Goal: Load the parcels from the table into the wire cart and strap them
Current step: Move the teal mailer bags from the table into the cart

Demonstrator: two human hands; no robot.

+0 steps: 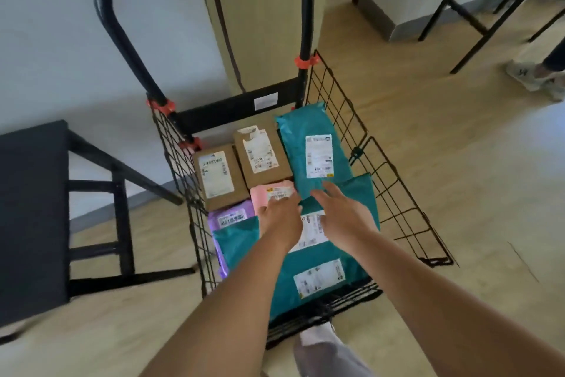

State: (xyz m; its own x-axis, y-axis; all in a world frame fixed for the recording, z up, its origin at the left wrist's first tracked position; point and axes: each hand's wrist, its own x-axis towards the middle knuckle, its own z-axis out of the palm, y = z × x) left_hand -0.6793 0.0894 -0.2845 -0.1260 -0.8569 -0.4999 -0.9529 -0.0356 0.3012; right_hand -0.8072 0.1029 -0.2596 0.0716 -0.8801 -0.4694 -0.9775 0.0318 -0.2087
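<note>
Two cardboard boxes (218,176), one pink mailer (263,195), one purple mailer (227,217) and at least three teal mailers (315,150) in one wire cart (232,107).

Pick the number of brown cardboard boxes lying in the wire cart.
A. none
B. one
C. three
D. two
D: the first brown box and the second brown box lie side by side at the handle end of the wire cart; the other parcels are soft mailers.

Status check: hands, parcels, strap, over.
Left hand on pink parcel, grip unclear; right hand flat on upper teal mailer. Two cardboard boxes alongside, all in wire cart. No strap across them; nothing blocking.
</note>
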